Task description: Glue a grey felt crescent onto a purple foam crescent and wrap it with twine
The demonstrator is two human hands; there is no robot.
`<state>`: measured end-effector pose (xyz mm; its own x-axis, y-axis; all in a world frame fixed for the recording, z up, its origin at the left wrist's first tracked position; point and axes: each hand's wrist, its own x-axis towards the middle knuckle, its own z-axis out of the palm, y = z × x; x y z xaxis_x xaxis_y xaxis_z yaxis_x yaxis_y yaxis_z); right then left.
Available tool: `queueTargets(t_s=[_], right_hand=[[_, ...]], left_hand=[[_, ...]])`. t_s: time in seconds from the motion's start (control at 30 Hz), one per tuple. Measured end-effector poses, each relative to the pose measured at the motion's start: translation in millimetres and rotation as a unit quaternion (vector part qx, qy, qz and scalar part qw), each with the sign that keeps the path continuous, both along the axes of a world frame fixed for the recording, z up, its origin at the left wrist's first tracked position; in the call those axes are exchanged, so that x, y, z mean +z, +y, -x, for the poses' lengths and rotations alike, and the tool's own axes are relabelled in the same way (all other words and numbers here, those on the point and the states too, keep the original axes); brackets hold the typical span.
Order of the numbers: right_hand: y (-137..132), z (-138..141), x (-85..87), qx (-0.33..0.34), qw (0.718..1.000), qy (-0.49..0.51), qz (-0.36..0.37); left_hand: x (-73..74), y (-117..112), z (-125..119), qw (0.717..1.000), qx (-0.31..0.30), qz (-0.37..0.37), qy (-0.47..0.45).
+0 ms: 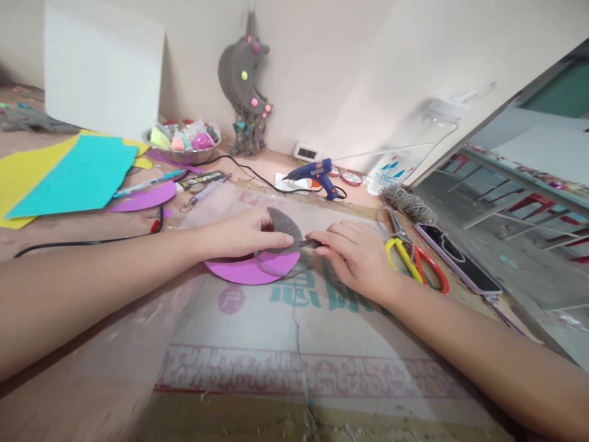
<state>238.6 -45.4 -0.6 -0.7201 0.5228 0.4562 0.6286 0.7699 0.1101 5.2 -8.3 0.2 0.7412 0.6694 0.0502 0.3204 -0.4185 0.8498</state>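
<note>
My left hand (246, 234) rests on a grey, string-wrapped crescent shape (286, 226), its fingers closed over the shape's left side. That shape lies on a purple foam disc (248, 270) in the middle of the work mat. My right hand (352, 255) pinches the grey shape's right tip between thumb and fingers. Both forearms reach in from the bottom corners. A thin wire ring (276, 265) curves over the disc below the grey shape.
Yellow and red scissors (414, 261), a phone (458, 258) and a ball of grey twine (407, 204) lie to the right. A blue glue gun (317, 175) sits behind. Teal (78, 175) and yellow sheets, pens and a bowl of pompoms (181, 142) are at left. A grey moon decoration (243, 83) leans on the wall.
</note>
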Motion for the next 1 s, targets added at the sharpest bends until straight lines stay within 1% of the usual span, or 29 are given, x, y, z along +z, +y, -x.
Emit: queueTargets(t_s=[0.33,0.53,0.6,0.77,1.0], right_hand=[[1.3,2.6,-0.3,0.004,1.0,-0.006,0.001],[1.1,1.4,-1.0,-0.001,1.0,-0.009,0.01],[0.8,0.9,-1.3,0.0,1.0,-0.001,0.014],[0.4,0.3,-2.9,-0.003,0.998,0.06,0.019],[1.4,-0.7,-3.9,-0.015,0.999,0.047,0.017]], left_hand=[[1.9,-0.8,1.6,1.0,0.011,0.011,0.022],[0.1,0.3,0.9,1.0,-0.001,0.016,0.004],[-1.0,1.0,0.6,1.0,-0.003,0.015,0.0],[-1.0,0.5,-0.1,1.0,0.0,0.003,-0.01],[2.0,-1.1,-0.7,1.0,0.014,0.001,-0.004]])
